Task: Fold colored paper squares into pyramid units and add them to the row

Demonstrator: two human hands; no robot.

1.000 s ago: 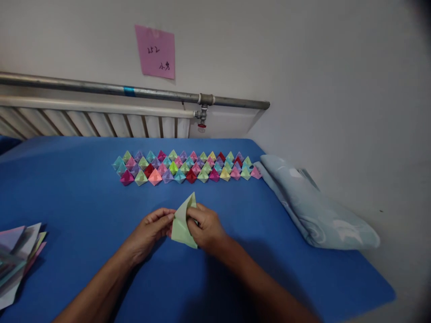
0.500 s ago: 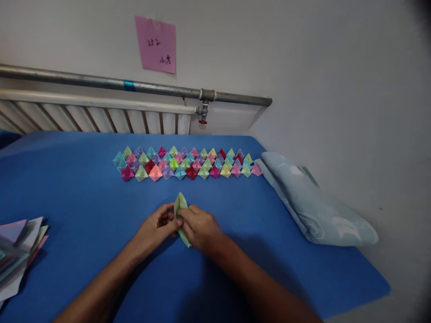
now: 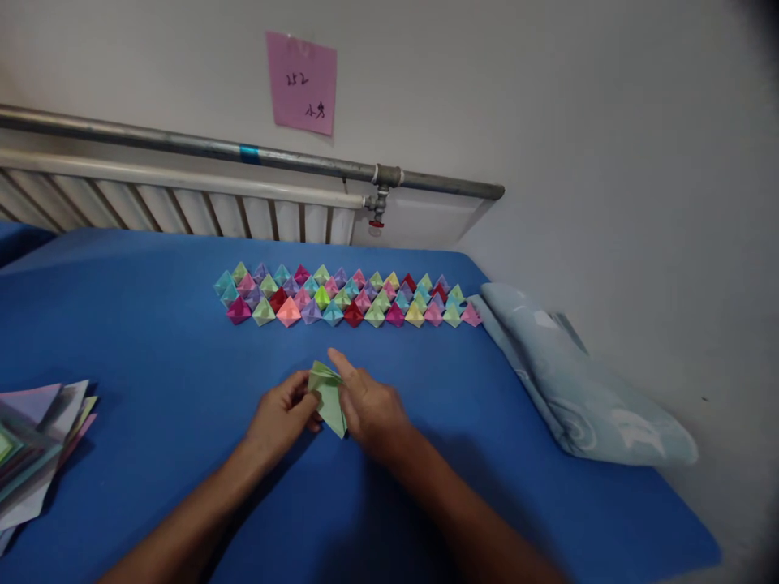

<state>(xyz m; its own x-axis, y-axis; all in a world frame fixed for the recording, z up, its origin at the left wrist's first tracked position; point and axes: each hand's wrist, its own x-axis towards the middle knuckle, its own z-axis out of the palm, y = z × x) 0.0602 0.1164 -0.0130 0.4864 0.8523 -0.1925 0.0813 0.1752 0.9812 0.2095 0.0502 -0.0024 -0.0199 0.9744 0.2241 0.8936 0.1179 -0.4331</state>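
Note:
A folded light green paper (image 3: 329, 402) is held up between both hands over the blue surface. My left hand (image 3: 285, 414) pinches its left edge between thumb and fingers. My right hand (image 3: 370, 405) grips the right edge, its index finger pointing up past the paper's top. Beyond the hands, several small folded paper pieces (image 3: 333, 313) in many colours stand in close rows.
A stack of coloured paper sheets (image 3: 36, 478) lies at the left on the blue surface (image 3: 152, 365). On the right is a folded pale blue cloth (image 3: 584, 397). Behind run a metal pipe (image 3: 182, 144) and a radiator (image 3: 225, 217), below a pink note (image 3: 303, 85) on the wall.
The green paper has turned from nearly edge-on to show a broad flat face. My right index finger has lifted off the paper and straightened. The whole view has shifted slightly.

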